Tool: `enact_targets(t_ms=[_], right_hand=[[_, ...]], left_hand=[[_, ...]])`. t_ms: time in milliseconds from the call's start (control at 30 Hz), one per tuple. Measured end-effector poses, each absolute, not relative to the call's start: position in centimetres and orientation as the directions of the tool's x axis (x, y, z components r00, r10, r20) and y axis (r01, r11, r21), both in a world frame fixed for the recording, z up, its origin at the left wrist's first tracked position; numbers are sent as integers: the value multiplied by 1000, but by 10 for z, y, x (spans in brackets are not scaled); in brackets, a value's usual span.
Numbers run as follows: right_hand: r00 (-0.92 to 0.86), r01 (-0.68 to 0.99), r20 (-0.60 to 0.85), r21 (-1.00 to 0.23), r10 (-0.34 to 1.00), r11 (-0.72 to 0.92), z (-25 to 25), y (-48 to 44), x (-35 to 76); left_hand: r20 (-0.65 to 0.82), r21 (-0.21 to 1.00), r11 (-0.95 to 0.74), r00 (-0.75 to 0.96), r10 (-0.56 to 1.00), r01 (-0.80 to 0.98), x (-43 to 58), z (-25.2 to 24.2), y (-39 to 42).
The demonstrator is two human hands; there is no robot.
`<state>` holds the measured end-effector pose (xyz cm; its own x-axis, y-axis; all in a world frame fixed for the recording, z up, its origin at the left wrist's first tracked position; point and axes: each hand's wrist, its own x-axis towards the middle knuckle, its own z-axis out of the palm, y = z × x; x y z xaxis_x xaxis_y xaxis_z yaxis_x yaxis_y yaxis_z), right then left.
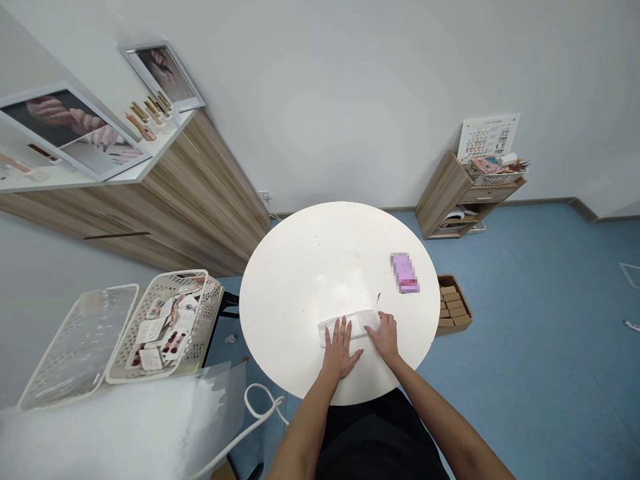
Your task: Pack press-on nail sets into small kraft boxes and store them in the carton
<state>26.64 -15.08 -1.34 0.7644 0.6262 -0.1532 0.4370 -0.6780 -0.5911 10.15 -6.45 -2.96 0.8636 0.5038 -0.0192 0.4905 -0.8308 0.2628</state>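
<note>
The 2 hands rest on a folded white sheet [345,330], of cloth or thick paper, which lies at the near edge of a round white table [300,267]. The left hand [340,348] is open and pressed flat, its fingers [336,331] spread across the sheet's near edge. The right hand [384,337] lies palm down on the sheet's right end; its fingers are bent, but whether the sheet is being gripped cannot be told. The sheet is judged to be light and soft, likely to crease or slide on the smooth top, so it would best be taken by its folded edges with both hands.

A white cable [260,403] and a clear plastic sheet [215,413] lie to the left, beyond which stand a white basket of printed cards [170,327] and a white perforated tray [80,347]. On the table, a pixelated pink packet [404,273] is seen to the right. Past the table's edge, a cardboard tray of small brown boxes [453,305] rests on the blue floor [525,333]. A wooden cabinet [200,187] holding framed hand photographs [70,130] and a small wooden shelf unit [445,193] stand farther off.
</note>
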Motion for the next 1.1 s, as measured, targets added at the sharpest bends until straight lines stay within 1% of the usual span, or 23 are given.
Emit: enact_targets(t_ms=[133,233,333,433,500,567,633,733,867,1000,1100], right_hand=[[784,383,-202,-587,587,-713,-18,-153,263],[792,317,-240,-624,561,-715,-22,-152,261],[768,202,-353,-658,534,-726,-23,-149,262],[671,127,-496,-657,552,-744,-18,-144,263],[657,124,-501,-664,563,-737,-12,-139,261],[696,165,-412,-705,588,-689,-3,-135,256],[702,265,-269,-761,659,-593,7,-132,247],[603,425,-107,-796,790,-432,17,-131,236],[446,543,-14,-791,895,-283,13,-136,231],[367,618,84,-767,927,-175,-11,-144,234],[320,691,167,-715,932,-109,-28,-150,235]], left_hand=[[-37,279,-827,866,498,488,101,-35,-63],[-53,287,-822,865,500,492,101,-35,-63],[-43,293,-821,864,501,491,101,-33,-63],[-34,300,-821,865,500,486,101,-31,-64],[-32,308,-822,869,494,479,101,-30,-64],[-27,316,-824,872,488,471,100,-27,-63],[-21,326,-824,875,484,464,100,-25,-63],[-21,344,-823,880,474,452,99,-21,-64],[-13,370,-820,884,466,438,98,-15,-65],[-8,412,-802,882,471,432,97,-9,-64],[-12,477,-767,876,482,429,98,-6,-62]])
